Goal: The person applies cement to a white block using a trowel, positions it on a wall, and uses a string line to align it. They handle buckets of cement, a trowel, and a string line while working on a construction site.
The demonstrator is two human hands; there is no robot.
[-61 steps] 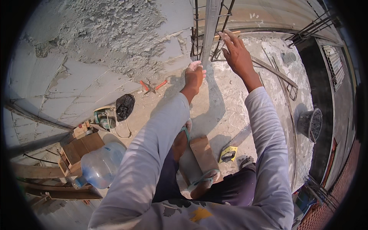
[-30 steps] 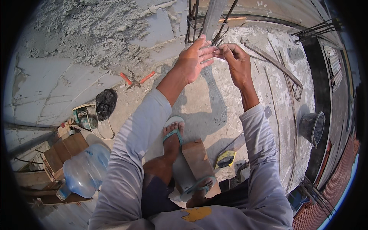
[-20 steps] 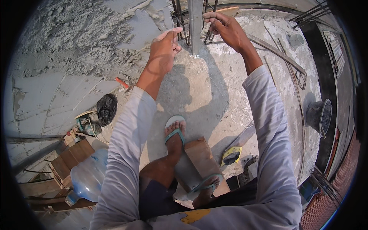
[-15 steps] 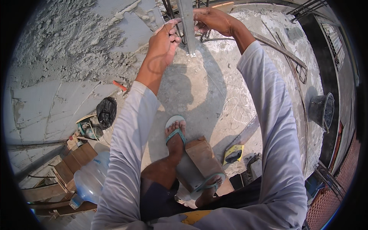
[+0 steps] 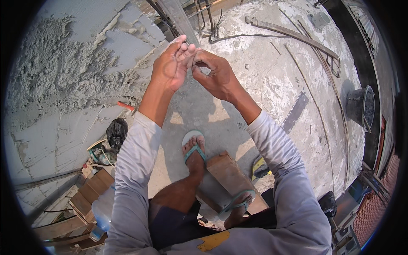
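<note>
So the left hand (image 5: 171, 66) and right hand (image 5: 214, 74) are side by side, just on the near side of the post (image 5: 180, 17). Wall (image 5: 46, 136)'s along the left, bag (image 5: 117, 134) beside it, jug (image 5: 102, 210) near left. Right foot (image 5: 239, 208)'s on a block (image 5: 229, 172), saw (image 5: 296, 112) right of that, bucket (image 5: 357, 106) way over right.

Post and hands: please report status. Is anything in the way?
Left hand, right hand: fingertips close together; anything held, cannot tell. Post: beyond hands, lower end partly hidden. Saw: on floor, apart from hands.
</note>
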